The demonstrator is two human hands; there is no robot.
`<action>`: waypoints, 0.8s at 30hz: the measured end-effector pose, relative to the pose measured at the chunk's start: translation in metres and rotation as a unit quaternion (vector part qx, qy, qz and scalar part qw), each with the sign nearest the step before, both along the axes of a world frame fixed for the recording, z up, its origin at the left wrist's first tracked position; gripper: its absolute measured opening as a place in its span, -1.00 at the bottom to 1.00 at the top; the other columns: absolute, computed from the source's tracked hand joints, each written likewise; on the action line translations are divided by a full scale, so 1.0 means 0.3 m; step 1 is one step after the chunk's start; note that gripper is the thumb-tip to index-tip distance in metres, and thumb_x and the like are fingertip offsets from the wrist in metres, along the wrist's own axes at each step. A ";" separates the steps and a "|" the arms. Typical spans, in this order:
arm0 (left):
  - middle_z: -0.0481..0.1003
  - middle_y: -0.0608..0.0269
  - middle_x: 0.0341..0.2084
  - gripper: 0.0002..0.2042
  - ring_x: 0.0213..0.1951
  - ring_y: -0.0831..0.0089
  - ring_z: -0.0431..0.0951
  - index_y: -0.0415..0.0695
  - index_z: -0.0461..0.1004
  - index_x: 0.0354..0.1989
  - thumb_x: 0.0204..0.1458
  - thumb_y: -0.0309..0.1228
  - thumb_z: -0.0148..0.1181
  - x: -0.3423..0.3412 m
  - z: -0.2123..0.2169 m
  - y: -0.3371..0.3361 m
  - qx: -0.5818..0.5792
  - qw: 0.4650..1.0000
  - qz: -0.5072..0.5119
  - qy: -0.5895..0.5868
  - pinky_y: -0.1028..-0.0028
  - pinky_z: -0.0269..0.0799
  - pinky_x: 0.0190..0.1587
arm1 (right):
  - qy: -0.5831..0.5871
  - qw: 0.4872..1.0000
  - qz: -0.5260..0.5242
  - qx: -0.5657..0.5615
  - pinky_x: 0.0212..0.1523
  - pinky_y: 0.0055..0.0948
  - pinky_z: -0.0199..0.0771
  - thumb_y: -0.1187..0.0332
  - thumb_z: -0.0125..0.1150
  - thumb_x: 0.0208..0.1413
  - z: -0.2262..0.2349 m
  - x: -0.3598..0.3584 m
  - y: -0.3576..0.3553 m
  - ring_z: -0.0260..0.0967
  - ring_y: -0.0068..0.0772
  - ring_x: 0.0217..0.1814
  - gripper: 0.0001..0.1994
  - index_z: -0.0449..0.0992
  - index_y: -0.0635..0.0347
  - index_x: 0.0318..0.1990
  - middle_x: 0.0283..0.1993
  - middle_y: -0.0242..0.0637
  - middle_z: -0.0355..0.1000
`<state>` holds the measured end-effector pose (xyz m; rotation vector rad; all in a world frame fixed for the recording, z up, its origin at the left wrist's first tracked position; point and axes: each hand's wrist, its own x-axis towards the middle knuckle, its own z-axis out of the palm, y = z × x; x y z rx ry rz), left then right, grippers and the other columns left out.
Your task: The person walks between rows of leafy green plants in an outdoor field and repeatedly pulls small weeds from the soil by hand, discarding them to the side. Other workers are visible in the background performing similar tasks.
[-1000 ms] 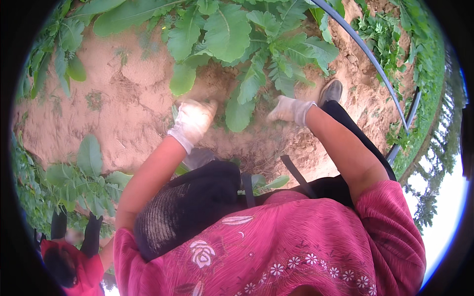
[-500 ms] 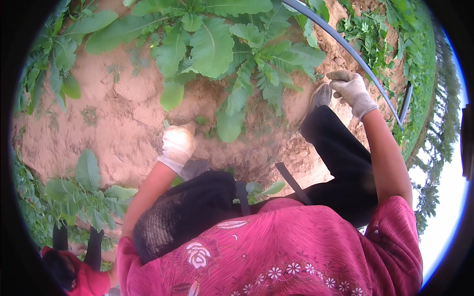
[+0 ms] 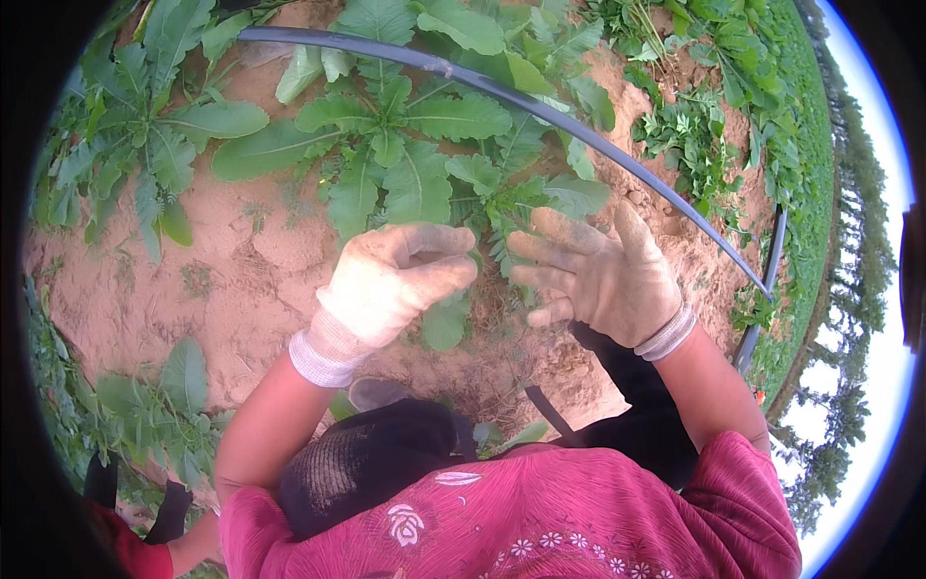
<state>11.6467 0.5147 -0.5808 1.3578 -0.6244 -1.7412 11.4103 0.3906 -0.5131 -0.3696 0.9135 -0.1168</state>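
Nearer than the dark hose, the leafy plant was overhung by the left hand, narrowly curled, contents unclear, and the wide-spread right hand; positioning seemed the step, lowering being needed for contact.

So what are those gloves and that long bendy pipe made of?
The gloves look like matte knitted cloth: the whitish cuffs show fabric texture; I can't tell whether the palms are coated. The dark pipe is probably plastic, maybe rubber: it curves smoothly, with a soft sheen.
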 end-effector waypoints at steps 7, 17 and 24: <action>0.62 0.10 -0.21 -0.50 -0.18 0.46 0.58 -0.34 0.55 0.00 -0.02 -0.21 0.42 -0.025 0.041 -0.036 0.027 1.000 -0.006 0.012 0.45 0.51 -0.08 | 0.025 0.984 0.154 -0.091 0.12 -0.01 0.49 -0.45 -0.02 0.10 -0.024 0.041 0.063 0.21 -0.05 0.38 -0.02 0.12 0.18 0.45 0.44 -0.15 0.16; 0.59 0.28 -0.44 -0.66 -0.38 0.61 0.52 -0.33 0.61 -0.12 0.05 -0.30 0.32 -0.039 -0.010 0.015 -0.011 0.995 -0.057 -0.085 0.55 0.47 -0.28 | -0.019 0.978 0.168 -0.122 0.10 -0.19 0.48 -0.14 -0.01 0.31 -0.033 0.015 0.074 0.23 -0.22 0.30 -0.22 -0.03 0.15 0.50 0.48 -0.10 0.04; 0.63 0.11 -0.26 -0.70 -0.29 0.31 0.65 -0.20 0.60 -0.04 0.05 -0.38 0.28 0.101 -0.076 0.199 -0.032 0.849 -0.211 -0.483 0.44 0.55 -0.15 | 0.366 0.896 0.193 -0.160 -0.46 -0.49 0.52 0.17 0.22 0.20 -0.253 -0.123 0.051 0.48 -0.46 -0.35 -0.60 0.50 0.29 0.05 -0.10 -0.20 0.52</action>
